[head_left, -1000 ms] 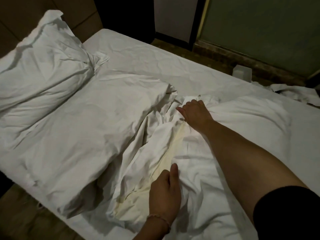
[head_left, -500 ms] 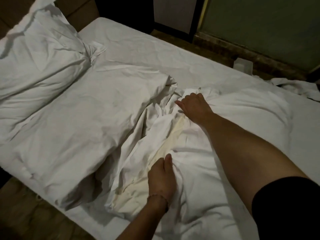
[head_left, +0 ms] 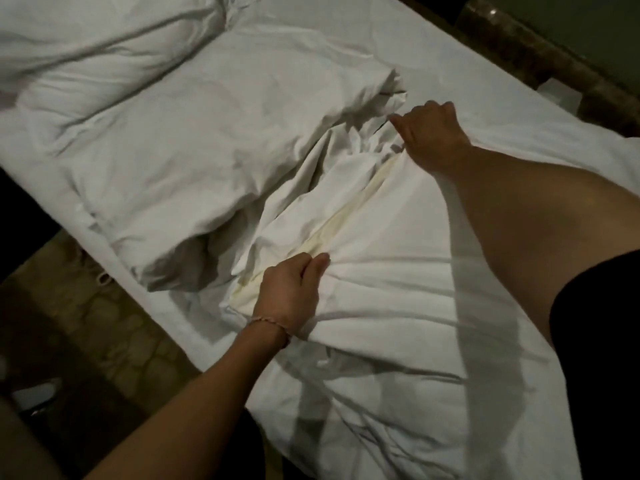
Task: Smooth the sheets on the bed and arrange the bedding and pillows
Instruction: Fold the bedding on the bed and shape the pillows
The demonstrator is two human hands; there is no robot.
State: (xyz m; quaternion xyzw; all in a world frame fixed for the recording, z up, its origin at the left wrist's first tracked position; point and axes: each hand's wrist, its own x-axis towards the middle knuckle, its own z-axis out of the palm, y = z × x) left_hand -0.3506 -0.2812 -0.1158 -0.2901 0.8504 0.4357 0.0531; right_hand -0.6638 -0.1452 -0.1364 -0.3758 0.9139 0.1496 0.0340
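Both hands gripping white duvet cover [head_left: 398, 306] mid-bed. Left hand [head_left: 291, 296] bunches fabric near the bed's near edge, beside a yellowish inner strip [head_left: 349, 223]. Right hand [head_left: 429, 133] clamps the far end of that fold. Two pillows [head_left: 145, 109] lie left, on the sheet [head_left: 433, 60], touching the cover.

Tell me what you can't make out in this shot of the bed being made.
Head view only:
- Left hand: fingertips buried in the bunched duvet, so the exact grip is hidden.
- Right hand: fingertips curl out of sight over the fabric edge.
- Pillow: cut off by the top and left edges.
- Pale object on the floor: dark and blurred, unidentifiable.
- Yellowish strip: partly folded under.
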